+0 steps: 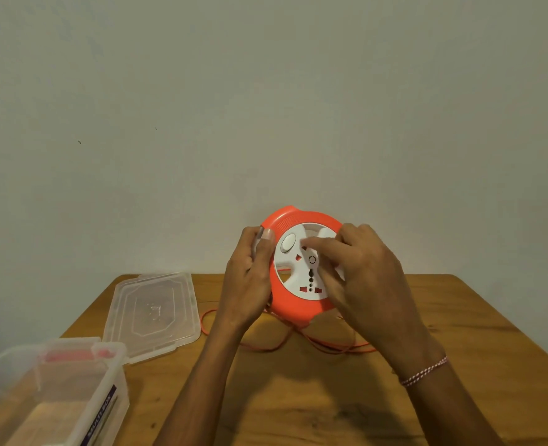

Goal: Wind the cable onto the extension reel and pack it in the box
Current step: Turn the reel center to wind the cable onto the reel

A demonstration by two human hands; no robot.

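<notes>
The left hand (250, 278) grips the orange rim of the reel (301, 268), thumb curled over the front edge, and holds it tilted up off the desk (459, 317). The right hand (359, 272) lies across the white centre disc (301, 272) with fingers bent onto it, seemingly ready to turn it; whether a fingertip sits in a winding hole is hidden.

The cable (298, 344) hangs from the bottom of the reel and lies in loose, crossing loops on the desk just below. Those crossings are the likely trouble: winding fast could pull a loop tight into a knot at the reel's mouth and jam it. The reel's shell looks smooth and glossy, so the left grip could slip as the disc drags (only a judgement from the shine). The cable's plug is not visible, so I cannot tell if it might whip or snag.

The reel is a flat round plastic case, ribbed near the top, with sockets and an oval switch on the disc. The cable is thin and limp. The box (73, 397) at near left is clear, rigid plastic, open, its lid (153, 313) lying flat beside it on the grained wooden desk.
</notes>
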